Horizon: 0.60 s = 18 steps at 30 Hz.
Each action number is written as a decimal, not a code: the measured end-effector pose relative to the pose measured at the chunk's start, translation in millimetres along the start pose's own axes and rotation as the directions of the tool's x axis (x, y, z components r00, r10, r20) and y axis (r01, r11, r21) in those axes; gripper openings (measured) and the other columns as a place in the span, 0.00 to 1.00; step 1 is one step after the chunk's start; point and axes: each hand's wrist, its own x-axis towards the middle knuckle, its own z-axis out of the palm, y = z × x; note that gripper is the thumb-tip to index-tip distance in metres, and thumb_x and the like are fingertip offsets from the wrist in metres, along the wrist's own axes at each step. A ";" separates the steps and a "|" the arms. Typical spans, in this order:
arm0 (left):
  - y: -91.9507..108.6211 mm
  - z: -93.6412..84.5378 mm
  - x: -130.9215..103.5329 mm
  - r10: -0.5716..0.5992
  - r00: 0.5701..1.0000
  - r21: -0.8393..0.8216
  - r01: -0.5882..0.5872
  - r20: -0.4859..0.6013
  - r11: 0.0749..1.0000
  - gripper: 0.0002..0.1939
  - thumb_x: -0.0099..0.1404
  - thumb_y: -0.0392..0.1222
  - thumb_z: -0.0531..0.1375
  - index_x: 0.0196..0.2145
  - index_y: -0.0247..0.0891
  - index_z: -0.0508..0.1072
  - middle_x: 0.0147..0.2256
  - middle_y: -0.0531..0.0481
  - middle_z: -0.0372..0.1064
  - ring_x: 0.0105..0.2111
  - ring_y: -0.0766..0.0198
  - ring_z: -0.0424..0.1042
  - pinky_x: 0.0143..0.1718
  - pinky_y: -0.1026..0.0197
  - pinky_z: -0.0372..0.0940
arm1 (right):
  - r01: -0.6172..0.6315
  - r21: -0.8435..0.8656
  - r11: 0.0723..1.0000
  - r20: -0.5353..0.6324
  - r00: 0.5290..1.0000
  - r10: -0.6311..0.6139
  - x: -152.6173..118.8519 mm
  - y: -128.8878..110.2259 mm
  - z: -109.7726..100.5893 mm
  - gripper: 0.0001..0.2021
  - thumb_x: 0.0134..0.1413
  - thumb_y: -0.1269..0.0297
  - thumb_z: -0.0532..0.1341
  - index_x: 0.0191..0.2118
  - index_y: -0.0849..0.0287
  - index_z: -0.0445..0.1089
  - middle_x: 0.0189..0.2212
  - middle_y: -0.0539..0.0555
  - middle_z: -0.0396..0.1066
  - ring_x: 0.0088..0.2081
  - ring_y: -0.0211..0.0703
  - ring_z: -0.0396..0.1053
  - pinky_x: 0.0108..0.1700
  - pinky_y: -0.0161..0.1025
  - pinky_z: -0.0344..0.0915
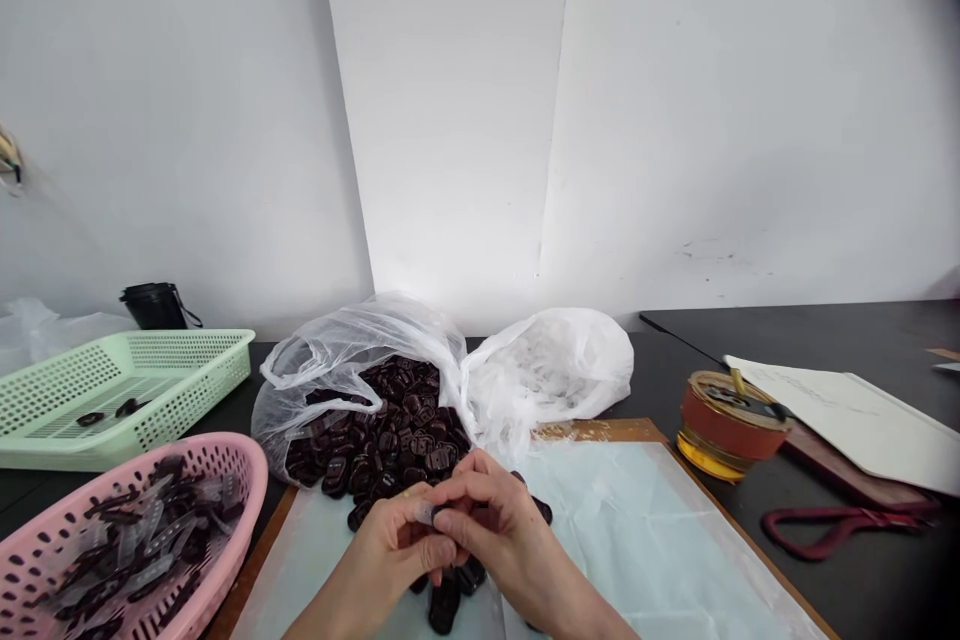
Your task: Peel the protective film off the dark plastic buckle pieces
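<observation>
My left hand (386, 545) and my right hand (501, 518) meet at the fingertips above the pale sheet. Pinched in the left fingers is a small clear plastic piece (424, 511). A bit of something dark shows at its end, by the right thumb; most of it is hidden by the right fingers. Below the hands lie several loose dark brown plastic parts (444, 602), oval with raised detail. Just behind is a heap of the same parts (405, 425), spilling from an open clear plastic bag (322, 345).
At left, a pink basket (251, 490) holds dark parts with clear strips, near a green tray (217, 360). A white plastic bag (559, 365) stands behind the pale sheet (637, 530). At right are a tape roll (724, 430), red-handled scissors (817, 530) and a notepad (847, 415).
</observation>
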 end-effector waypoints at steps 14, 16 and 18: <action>7.5 1.9 0.4 -0.173 0.933 -0.382 0.043 -0.314 0.923 0.20 0.52 0.47 0.73 0.43 0.40 0.81 0.37 0.48 0.79 0.34 0.63 0.71 0.38 0.64 0.65 | -0.088 0.297 0.951 -0.140 0.981 0.134 4.1 1.9 2.8 0.17 0.46 0.51 0.71 0.29 0.63 0.73 0.22 0.48 0.69 0.21 0.32 0.64 0.26 0.31 0.62; 8.5 2.2 -0.4 -0.174 0.946 -0.472 0.026 -0.274 0.881 0.19 0.53 0.47 0.72 0.43 0.41 0.81 0.37 0.48 0.78 0.35 0.62 0.72 0.40 0.62 0.66 | -0.091 0.323 0.942 -0.110 0.985 0.133 3.1 -0.6 1.9 0.17 0.48 0.51 0.70 0.29 0.62 0.73 0.22 0.47 0.67 0.22 0.33 0.64 0.28 0.32 0.62; 10.0 3.5 -0.6 -0.171 0.955 -0.521 0.022 -0.241 0.853 0.16 0.54 0.46 0.72 0.41 0.41 0.81 0.38 0.49 0.78 0.35 0.63 0.73 0.40 0.62 0.67 | -0.080 0.356 0.931 -0.079 0.990 0.115 2.4 -2.1 2.2 0.17 0.50 0.51 0.69 0.28 0.62 0.73 0.23 0.47 0.65 0.23 0.33 0.64 0.29 0.32 0.63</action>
